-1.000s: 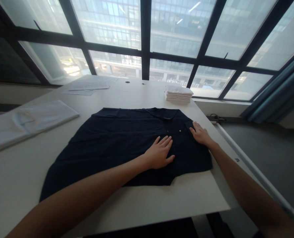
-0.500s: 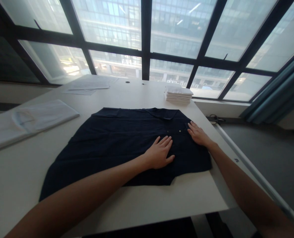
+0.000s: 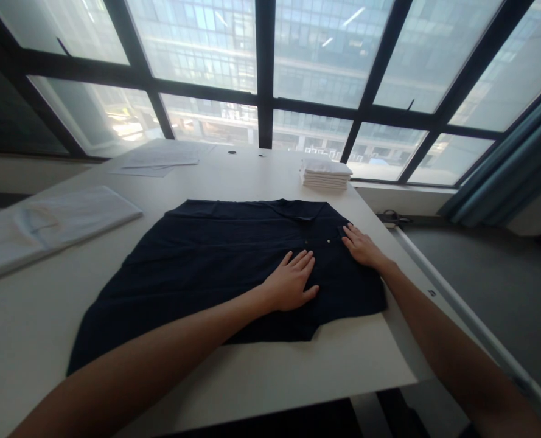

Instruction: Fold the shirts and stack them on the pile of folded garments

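A dark navy garment point(image 3: 183, 261) with small buttons lies spread on the white table point(image 3: 233, 377). It looks like a shirt; its far edge has a flap like a pocket or collar. My left hand point(image 3: 291, 283) rests flat on the cloth near the buttons, fingers stretched out. Further right, my right hand point(image 3: 360, 244) lies flat at the garment's right edge with its fingers extended. Neither hand grips the cloth. My left forearm covers part of the garment's near edge.
A stack of folded white cloths point(image 3: 325, 174) stands at the table's far right corner. White sheets point(image 3: 160, 159) lie at the back left. A folded white item in clear wrap point(image 3: 60, 213) is at the left. Windows point(image 3: 316, 55) rise behind; a blue curtain point(image 3: 502, 164) hangs at the right.
The whole view has shifted very slightly to the left. Both hands keep their places on the garment, and the cloth looks the same.
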A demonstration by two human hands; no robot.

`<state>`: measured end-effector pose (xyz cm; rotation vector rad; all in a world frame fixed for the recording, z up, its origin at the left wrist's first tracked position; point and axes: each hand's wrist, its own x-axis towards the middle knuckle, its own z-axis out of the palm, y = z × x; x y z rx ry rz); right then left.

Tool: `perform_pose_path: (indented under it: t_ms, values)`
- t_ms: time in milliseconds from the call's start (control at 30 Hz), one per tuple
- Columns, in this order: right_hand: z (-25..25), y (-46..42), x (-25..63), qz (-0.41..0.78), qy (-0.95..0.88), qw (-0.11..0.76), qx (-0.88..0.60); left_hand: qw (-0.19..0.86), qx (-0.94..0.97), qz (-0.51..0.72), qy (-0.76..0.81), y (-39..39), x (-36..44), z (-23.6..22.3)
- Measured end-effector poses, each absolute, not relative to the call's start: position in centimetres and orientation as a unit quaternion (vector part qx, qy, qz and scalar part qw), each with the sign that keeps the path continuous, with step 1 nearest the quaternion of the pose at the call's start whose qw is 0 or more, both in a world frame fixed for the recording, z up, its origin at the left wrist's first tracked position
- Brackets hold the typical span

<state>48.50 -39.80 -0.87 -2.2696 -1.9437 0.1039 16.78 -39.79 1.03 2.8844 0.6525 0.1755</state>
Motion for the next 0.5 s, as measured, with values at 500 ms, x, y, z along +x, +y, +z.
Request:
perform_pose_path:
  t_ms: [500]
  values:
    - [-0.64,-40.02,48.13,0.013,-0.644,0.075,-0.761,0.097,0.969,0.057,0.220,-39.86,16.71,1.14]
